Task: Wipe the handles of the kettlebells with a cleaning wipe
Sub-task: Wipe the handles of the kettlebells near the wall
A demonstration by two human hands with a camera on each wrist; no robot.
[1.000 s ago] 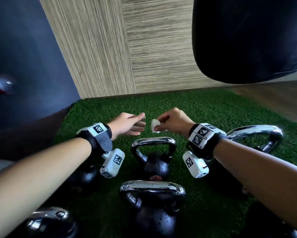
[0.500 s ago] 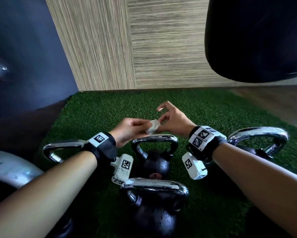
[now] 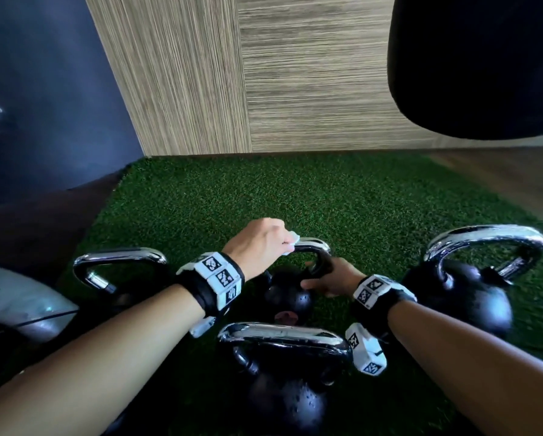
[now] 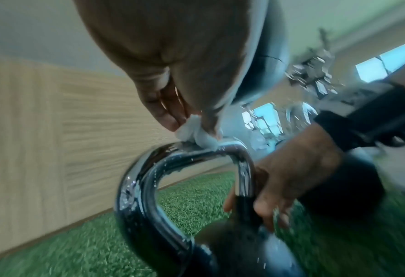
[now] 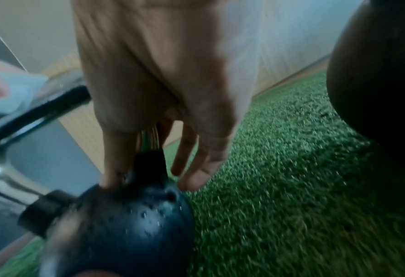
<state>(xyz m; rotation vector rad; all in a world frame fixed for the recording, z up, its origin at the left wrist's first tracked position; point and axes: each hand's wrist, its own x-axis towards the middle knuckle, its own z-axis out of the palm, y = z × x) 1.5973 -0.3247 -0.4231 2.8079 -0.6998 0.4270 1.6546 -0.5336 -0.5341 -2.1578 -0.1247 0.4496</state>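
A small black kettlebell (image 3: pixel 290 298) with a chrome handle (image 3: pixel 314 247) stands on the green turf at the middle of the group. My left hand (image 3: pixel 282 243) pinches a crumpled white wipe (image 3: pixel 294 238) and presses it onto the top bar of that handle. The left wrist view shows the wipe (image 4: pixel 196 134) lying on the wet chrome handle (image 4: pixel 187 155). My right hand (image 3: pixel 320 275) grips the handle's right post just above the ball. In the right wrist view its thumb and fingers (image 5: pixel 196 168) straddle that post over the kettlebell's ball (image 5: pixel 137 224).
Three more chrome-handled kettlebells stand close around: one near me (image 3: pixel 282 336), one to the right (image 3: pixel 483 240), one to the left (image 3: pixel 119 256). A black punching bag (image 3: pixel 483 58) hangs at the upper right. Wood-panel wall (image 3: pixel 263 73) behind the turf (image 3: pixel 263 190).
The wipe passed from my right hand to my left. My left hand then came down with it onto the handle, and my right hand dropped to grip the handle's right post.
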